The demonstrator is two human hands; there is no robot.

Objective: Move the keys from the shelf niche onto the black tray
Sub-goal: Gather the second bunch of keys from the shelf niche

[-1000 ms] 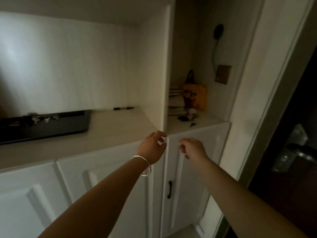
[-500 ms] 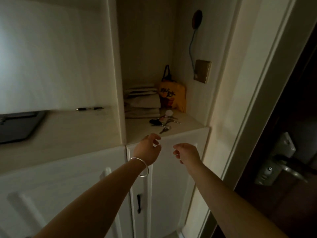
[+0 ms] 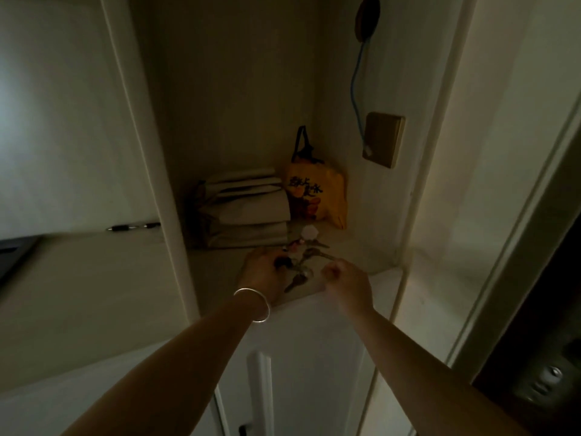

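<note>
The bunch of keys (image 3: 306, 258), with a pale tag and a dark fob, lies on the floor of the shelf niche (image 3: 361, 262) near its front edge. My left hand (image 3: 264, 273), a silver bangle on its wrist, rests on the left end of the bunch with its fingers curled around the dark fob. My right hand (image 3: 345, 283) hovers just right of the keys in a loose fist, holding nothing. Only a corner of the black tray (image 3: 14, 254) shows, on the counter at the far left edge.
A stack of folded beige cloth (image 3: 248, 209) and a yellow bag (image 3: 317, 193) fill the back of the niche. A vertical divider panel (image 3: 157, 184) separates the niche from the counter, where a pen (image 3: 132, 227) lies. Cabinet doors are below and a door frame stands at the right.
The view has swung right, and most of the tray has slipped out of it. Both hands have reached forward from the cabinet front into the niche, and my left hand has landed on the keys.
</note>
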